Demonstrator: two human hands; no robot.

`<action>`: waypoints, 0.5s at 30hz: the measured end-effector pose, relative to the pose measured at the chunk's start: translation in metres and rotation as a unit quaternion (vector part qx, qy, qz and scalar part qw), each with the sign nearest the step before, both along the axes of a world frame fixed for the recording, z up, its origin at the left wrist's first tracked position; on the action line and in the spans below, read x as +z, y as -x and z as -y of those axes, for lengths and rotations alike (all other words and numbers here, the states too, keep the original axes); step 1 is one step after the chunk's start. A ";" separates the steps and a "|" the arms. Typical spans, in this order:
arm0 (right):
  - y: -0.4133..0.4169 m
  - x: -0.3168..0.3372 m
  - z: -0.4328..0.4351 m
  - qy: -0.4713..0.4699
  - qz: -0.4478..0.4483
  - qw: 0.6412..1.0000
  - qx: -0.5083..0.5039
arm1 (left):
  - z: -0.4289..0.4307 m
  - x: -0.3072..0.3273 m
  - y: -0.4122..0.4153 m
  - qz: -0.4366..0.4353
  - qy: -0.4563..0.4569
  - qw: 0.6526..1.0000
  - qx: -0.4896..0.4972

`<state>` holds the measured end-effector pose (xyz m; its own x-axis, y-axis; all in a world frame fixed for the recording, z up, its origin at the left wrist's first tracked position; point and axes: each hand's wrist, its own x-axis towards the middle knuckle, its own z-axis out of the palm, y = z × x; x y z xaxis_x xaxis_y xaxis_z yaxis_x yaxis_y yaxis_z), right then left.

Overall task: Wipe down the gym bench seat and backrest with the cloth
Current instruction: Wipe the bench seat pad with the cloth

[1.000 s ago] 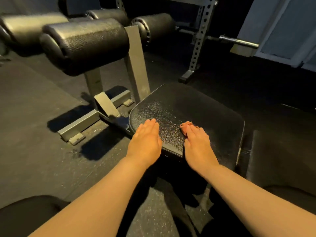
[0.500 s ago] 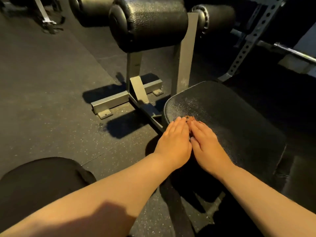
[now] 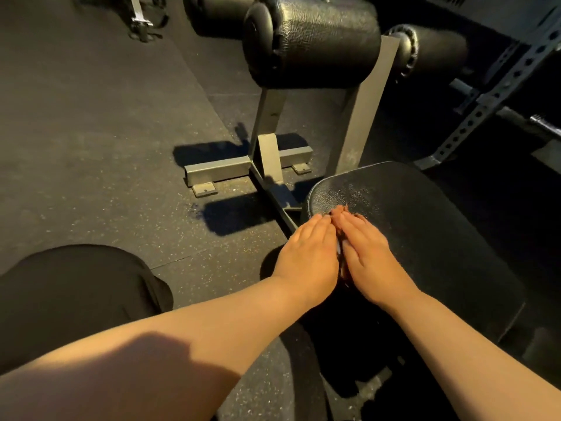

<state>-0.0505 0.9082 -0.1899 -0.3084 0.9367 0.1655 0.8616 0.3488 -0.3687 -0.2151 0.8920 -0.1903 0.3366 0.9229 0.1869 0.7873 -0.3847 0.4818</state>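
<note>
Left hand (image 3: pixel 306 253) and right hand (image 3: pixel 368 256) flat, fingers straight, side by side on black seat (image 3: pixel 425 223). Red-brown cloth (image 3: pixel 340 212) pressed down between them, peeking out by fingertips, near seat's round corner.

Black padded bench seat (image 3: pixel 425 232) standing on a speckled rubber floor (image 3: pixel 91 147).
From my end I see a reddish cloth (image 3: pixel 338 211) on the seat's near left corner. The left hand (image 3: pixel 306 253) and right hand (image 3: pixel 370 256) lie flat over it, side by side, fingers straight. A grey steel foot bar (image 3: pixel 218 171) rests on the floor beyond.
</note>
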 end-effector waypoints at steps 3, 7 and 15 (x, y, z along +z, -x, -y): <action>-0.016 0.007 -0.026 -0.022 -0.006 0.998 -0.065 | 0.001 0.005 0.007 0.014 0.029 0.999 -0.015; 0.027 0.008 -0.052 -0.009 -0.024 0.993 -0.114 | 0.002 0.003 0.011 0.028 0.051 0.998 -0.026; 0.007 0.028 -0.047 0.021 -0.024 0.999 0.028 | 0.004 0.004 0.026 0.144 0.123 0.980 0.052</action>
<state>-0.0579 0.9552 -0.1622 -0.3525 0.9249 0.1422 0.8225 0.3788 -0.4242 -0.2412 0.8885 -0.1862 0.2035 0.9787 0.0278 0.6335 -0.1533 0.7584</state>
